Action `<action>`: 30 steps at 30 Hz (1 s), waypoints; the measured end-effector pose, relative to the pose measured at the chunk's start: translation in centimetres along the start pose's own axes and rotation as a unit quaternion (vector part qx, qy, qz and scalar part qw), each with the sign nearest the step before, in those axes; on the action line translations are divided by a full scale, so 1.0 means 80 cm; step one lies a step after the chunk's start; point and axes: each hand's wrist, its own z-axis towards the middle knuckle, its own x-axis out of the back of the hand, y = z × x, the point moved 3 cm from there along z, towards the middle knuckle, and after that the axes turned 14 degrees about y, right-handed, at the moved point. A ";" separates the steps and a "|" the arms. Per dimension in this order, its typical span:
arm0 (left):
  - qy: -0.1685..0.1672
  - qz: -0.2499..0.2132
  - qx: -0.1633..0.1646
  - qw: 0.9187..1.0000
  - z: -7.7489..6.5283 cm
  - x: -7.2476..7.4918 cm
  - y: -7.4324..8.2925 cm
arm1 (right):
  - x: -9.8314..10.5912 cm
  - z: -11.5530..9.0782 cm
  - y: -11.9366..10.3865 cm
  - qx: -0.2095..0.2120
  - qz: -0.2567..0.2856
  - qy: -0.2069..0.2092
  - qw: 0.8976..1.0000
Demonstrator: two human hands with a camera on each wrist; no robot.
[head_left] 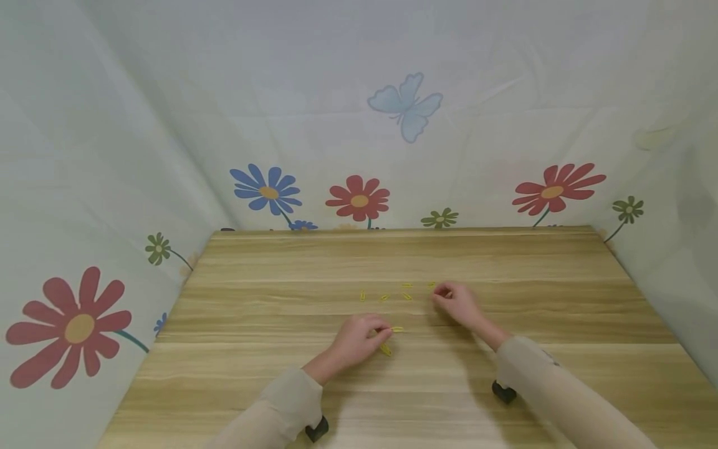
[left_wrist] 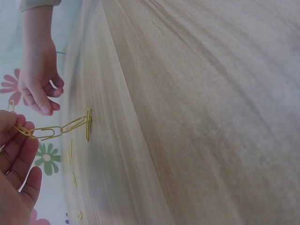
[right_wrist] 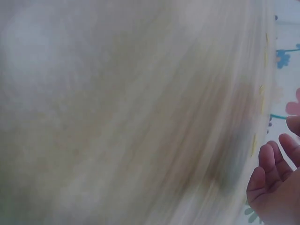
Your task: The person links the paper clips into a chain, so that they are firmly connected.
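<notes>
Head view: left hand [head_left: 356, 340] nearest, fingers clamped on yellow paper-clip chain [head_left: 386, 350] hanging over bench [head_left: 505, 262]. Right hand [head_left: 459, 304] farther out, fingers curled, can't tell if pinching anything. Loose yellow clips [head_left: 407, 297] on bench, strung out left of it. Floral backdrop [head_left: 308, 118] behind.

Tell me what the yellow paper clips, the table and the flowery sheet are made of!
The paper clips look like metal wire: thin bent loops, smooth yellow, perhaps plastic-coated. The table seems to be smooth wood or wood-look laminate, as its streaky grain shows. The flowery sheet looks like dull, printed cloth or thin plastic; it creases softly.
</notes>
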 end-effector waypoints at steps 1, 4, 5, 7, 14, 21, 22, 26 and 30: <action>0.000 0.001 0.000 1.000 0.000 0.000 0.000 | 0.000 0.002 0.002 -0.001 -0.006 0.006 1.000; 0.000 0.001 0.001 1.000 0.000 0.000 0.000 | -0.001 0.006 0.007 -0.004 -0.032 0.019 0.999; 0.000 0.002 0.001 1.000 0.000 0.000 0.000 | -0.002 0.008 0.008 -0.002 -0.042 0.020 0.999; 0.001 0.005 0.001 1.000 0.000 0.000 -0.001 | -0.002 0.010 0.010 -0.009 -0.055 0.021 0.998; 0.004 0.002 0.006 1.000 0.000 0.001 -0.001 | -0.008 0.021 0.017 0.007 -0.119 0.028 0.992; 0.008 0.005 0.002 1.000 0.000 0.002 -0.002 | -0.018 0.031 0.021 -0.006 -0.178 0.019 0.984; 0.009 0.006 -0.001 1.000 0.000 0.001 -0.002 | -0.018 0.032 0.021 -0.011 -0.184 0.019 0.983; 0.014 0.002 -0.011 1.000 0.000 0.000 -0.004 | -0.020 0.034 0.019 -0.017 -0.190 0.019 0.982; 0.013 -0.005 -0.013 1.000 0.000 -0.001 -0.006 | -0.021 0.035 0.017 -0.015 -0.194 0.016 0.981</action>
